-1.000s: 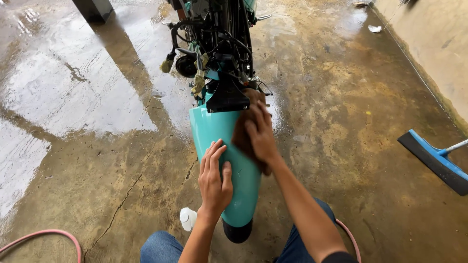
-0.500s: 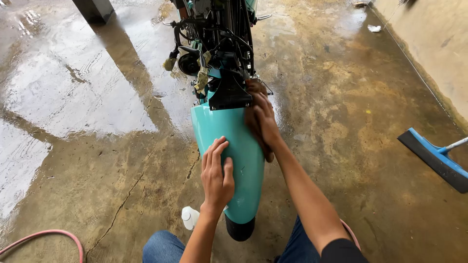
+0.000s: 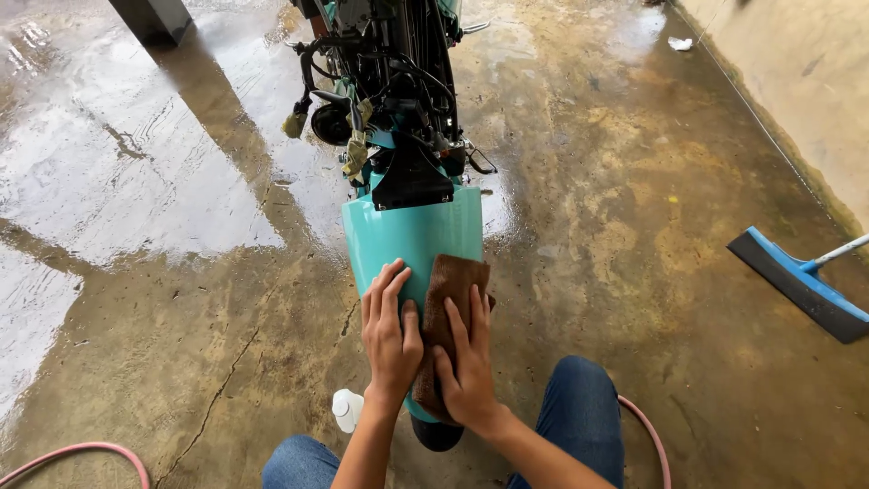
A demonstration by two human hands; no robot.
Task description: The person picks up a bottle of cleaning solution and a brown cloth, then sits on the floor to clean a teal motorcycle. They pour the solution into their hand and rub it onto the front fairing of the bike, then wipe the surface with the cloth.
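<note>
Both forearms reached forward from the bottom of the head view, between two knees in blue jeans, and met over the teal fender of a stripped motorcycle. The left hand lay flat on the lower part of the fender, fingers spread and pointing up and away, palm down on the painted surface. The right hand sat just beside it, touching it at the thumb side, fingers likewise stretched out and pressed down over a brown cloth.

The fender was a smooth, glossy, turquoise panel that curved down over the black tyre, whose bottom edge showed below the wrists. Above it stood a black plate and a tangle of exposed black frame parts and cables. The cloth was a folded, fuzzy brown rag lying lengthwise on the right half of the fender, its upper end poking out beyond the fingertips.

Neither hand was closed: the left was open and resting bare on the paint, and the right was open too, pinning the cloth against the fender rather than gripping it.

Around them lay a wet, stained concrete floor, a pink hose, a small white bottle near the left wrist, and a blue squeegee well off to the right.
</note>
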